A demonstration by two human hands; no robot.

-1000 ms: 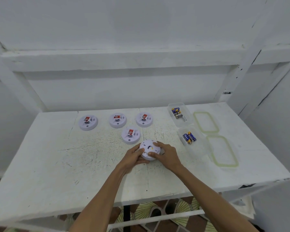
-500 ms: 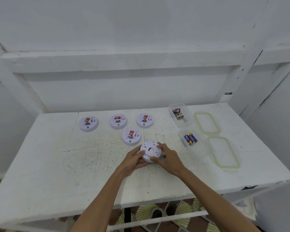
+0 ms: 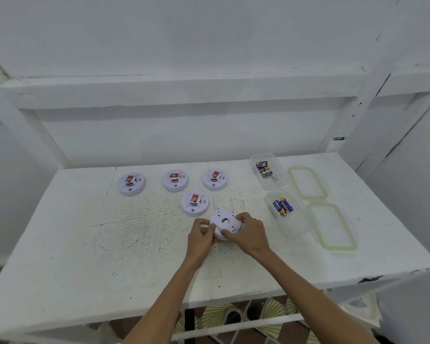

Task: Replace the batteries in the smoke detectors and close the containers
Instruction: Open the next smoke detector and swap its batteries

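A person stands at a scuffed white table [image 3: 85, 244] with both bare arms reaching forward. The hands are close together, both clamped on one round white smoke detector [image 3: 224, 219] near the middle of the table. The left hand [image 3: 200, 240] grips its left edge with curled fingers, and the right hand [image 3: 248, 233] wraps over its right side. Its plain back faces up; whether it rests on the table I cannot tell. Just behind it lies a second detector [image 3: 195, 203] with a red label on top. Farther back, three more detectors [image 3: 175, 180] with red labels sit in a row. To the right stand two clear open boxes, one behind the other: the far container [image 3: 273, 186] and the near container [image 3: 291, 224], each holding a few batteries [image 3: 282, 206]. Right of these, two lids [image 3: 333, 227] with green seals lie flat on the table.
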